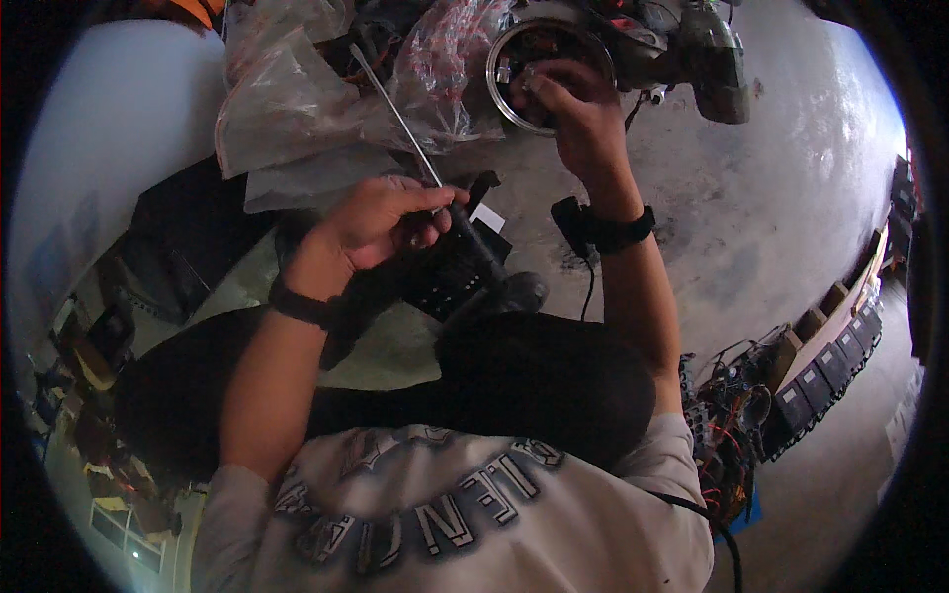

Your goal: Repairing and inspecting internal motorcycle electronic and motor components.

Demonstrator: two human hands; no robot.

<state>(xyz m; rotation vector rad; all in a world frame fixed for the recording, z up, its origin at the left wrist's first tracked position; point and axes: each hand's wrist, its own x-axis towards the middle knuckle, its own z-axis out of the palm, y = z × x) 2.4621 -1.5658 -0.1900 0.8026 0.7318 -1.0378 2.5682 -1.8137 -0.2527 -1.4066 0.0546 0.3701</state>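
My left hand (381, 219) is closed around a long screwdriver (403, 121). Its thin metal shaft slants up and left, and its dark handle runs down toward my lap. Over a round metal bowl (491, 84) at the top, my right hand (585, 117) has its fingers pinched together inside the rim. A small pale bit shows at the fingertips, too small to name. Dark small parts lie in the bowl, partly hidden by that hand. Below the screwdriver, in front of my crossed legs, is a black device (445, 282) with a row of light dots.
Crumpled clear plastic bags (287, 109) lie at the upper left, beside the bowl. A clear-sided dark container (720, 74) stands at the upper right. A black box (203, 232) is on the left. Cables (727, 425) and a row of black units (825, 381) line the right.
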